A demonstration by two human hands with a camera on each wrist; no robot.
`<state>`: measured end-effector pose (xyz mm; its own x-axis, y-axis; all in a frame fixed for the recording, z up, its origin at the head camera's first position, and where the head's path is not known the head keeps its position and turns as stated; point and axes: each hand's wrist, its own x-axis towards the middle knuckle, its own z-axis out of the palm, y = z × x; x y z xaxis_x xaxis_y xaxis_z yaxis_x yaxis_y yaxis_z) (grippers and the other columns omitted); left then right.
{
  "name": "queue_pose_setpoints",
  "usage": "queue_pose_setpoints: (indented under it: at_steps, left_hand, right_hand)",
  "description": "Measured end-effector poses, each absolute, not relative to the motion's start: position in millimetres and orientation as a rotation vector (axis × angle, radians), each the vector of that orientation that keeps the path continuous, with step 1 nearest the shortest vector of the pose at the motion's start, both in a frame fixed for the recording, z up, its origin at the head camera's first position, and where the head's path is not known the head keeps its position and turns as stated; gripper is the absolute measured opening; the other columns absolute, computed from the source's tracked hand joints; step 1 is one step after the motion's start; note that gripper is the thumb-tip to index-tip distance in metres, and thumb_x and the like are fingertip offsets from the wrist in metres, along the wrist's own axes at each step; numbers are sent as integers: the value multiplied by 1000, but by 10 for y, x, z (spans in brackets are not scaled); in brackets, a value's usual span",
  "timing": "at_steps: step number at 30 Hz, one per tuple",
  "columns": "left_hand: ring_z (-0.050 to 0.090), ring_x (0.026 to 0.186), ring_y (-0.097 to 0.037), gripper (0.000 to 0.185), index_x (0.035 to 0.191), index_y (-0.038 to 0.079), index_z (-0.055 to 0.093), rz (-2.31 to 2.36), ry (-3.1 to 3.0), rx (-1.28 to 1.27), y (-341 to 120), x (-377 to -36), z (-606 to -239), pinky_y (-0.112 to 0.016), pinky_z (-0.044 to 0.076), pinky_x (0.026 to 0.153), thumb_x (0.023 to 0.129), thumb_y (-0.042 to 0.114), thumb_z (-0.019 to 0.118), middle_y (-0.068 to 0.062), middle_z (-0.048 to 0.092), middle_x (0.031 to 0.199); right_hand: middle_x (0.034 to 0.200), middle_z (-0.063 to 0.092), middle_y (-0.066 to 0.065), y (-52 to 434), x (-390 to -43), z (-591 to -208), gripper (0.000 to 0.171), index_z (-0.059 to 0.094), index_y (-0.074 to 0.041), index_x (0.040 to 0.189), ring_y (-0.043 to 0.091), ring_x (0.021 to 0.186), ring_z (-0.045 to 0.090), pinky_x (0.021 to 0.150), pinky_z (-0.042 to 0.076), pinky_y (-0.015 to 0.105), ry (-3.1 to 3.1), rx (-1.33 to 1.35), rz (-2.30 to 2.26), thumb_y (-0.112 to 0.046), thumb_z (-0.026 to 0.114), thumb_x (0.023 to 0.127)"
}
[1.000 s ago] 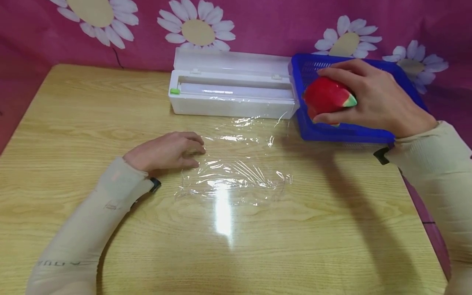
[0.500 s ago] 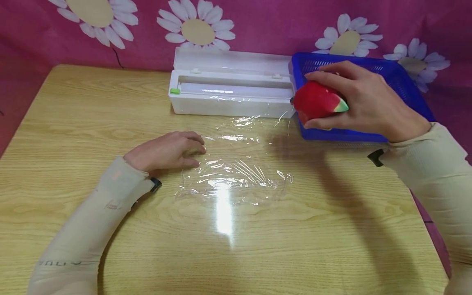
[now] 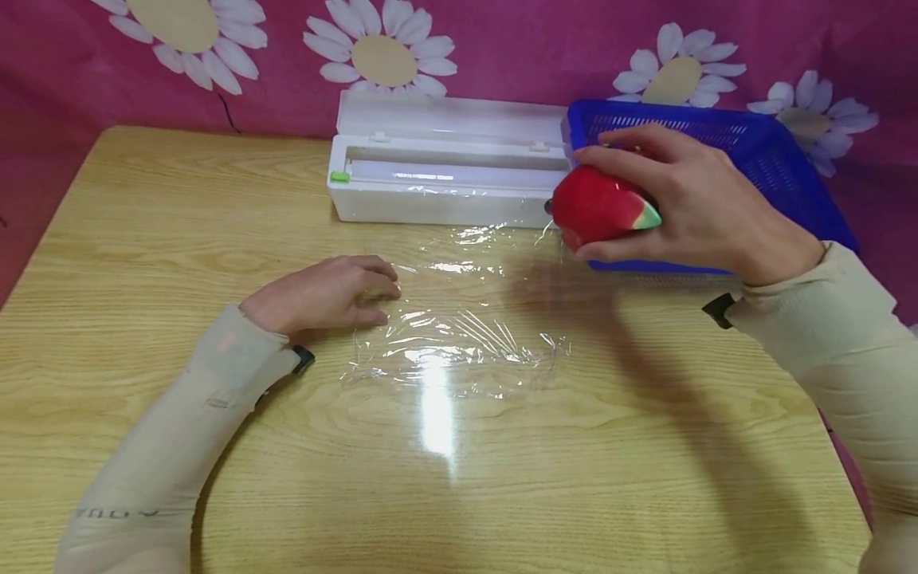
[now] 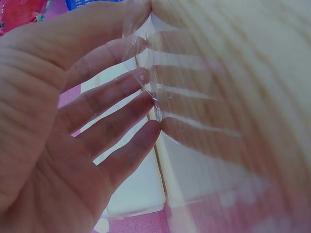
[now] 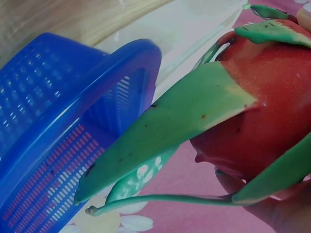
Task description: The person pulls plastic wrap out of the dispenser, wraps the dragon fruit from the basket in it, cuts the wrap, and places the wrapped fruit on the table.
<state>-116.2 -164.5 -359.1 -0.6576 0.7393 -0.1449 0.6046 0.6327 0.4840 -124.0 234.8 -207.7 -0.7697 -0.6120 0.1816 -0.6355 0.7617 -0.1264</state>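
Observation:
My right hand (image 3: 692, 203) grips a red dragon fruit (image 3: 595, 206) above the front left corner of the blue basket (image 3: 785, 171). Green leafy scales (image 5: 184, 116) stick out from the fruit in the right wrist view. A sheet of clear cling film (image 3: 459, 339) lies wrinkled on the table, running out from the white dispenser box (image 3: 445, 209). At the film's left edge rests my left hand (image 3: 326, 293), palm down. Its fingers (image 4: 129, 155) are spread and loosely bent, their tips touching the film and the table in the left wrist view.
The dispenser lid (image 3: 452, 115) is tipped back, and a film roll (image 3: 459, 174) lies inside. The basket stands against the box's right end. A pink cloth with daisies (image 3: 387, 60) hangs behind the wooden table (image 3: 502, 494).
My right hand has carried the dragon fruit leftward from over the basket toward the film. My left hand and the film have stayed in place.

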Motion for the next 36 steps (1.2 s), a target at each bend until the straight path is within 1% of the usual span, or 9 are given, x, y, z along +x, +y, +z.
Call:
queue_pose_setpoints:
  at_steps: [8,15,22,26,31,36]
  left_hand:
    - [58,137,-31,41,131,9,71,562,2528,1068,-1643,-1162,-3587,-47,48,117,95,27,76,-11,61,145]
    - [57,137,-30,42,132,10,70,568,2525,1062,-1647,-1171,-3591,-47,48,118,95,27,76,-11,61,146]
    - [57,137,-30,42,132,9,70,570,2528,1072,-1647,-1168,-3597,-47,47,118,95,28,76,-11,61,145]
    - [58,136,-30,42,132,9,70,574,2527,1078,-1652,-1163,-3597,-47,48,117,94,28,77,-11,62,145]
    - [59,135,-29,42,132,9,70,583,2520,1090,-1647,-1165,-3598,-46,49,116,95,27,77,-10,62,144]
    - [60,134,-29,42,132,9,70,573,2517,1094,-1645,-1166,-3592,-46,50,115,95,26,76,-11,62,143]
  right_hand:
    - [148,56,19,2263,-1177,-2062,97,59,-27,147,46,128,58,92,57,69,-2807,1059,259,-45,100,60]
    - [147,56,18,2190,-1140,-2086,96,58,-26,147,45,128,59,93,57,68,-2771,1103,260,-43,100,62]
    - [149,57,16,2089,-1114,-2107,96,58,-28,147,41,133,56,98,55,67,-2764,1133,296,-49,98,62]
    - [150,56,14,2028,-1086,-2115,96,58,-29,147,41,134,55,99,55,67,-2784,1137,301,-53,97,63]
    - [150,55,16,1994,-1055,-2136,94,58,-27,148,43,133,55,100,53,69,-2803,1145,275,-51,96,65]
    - [147,57,17,1954,-1054,-2175,94,58,-26,147,42,131,56,99,54,67,-2767,1175,291,-51,96,64]
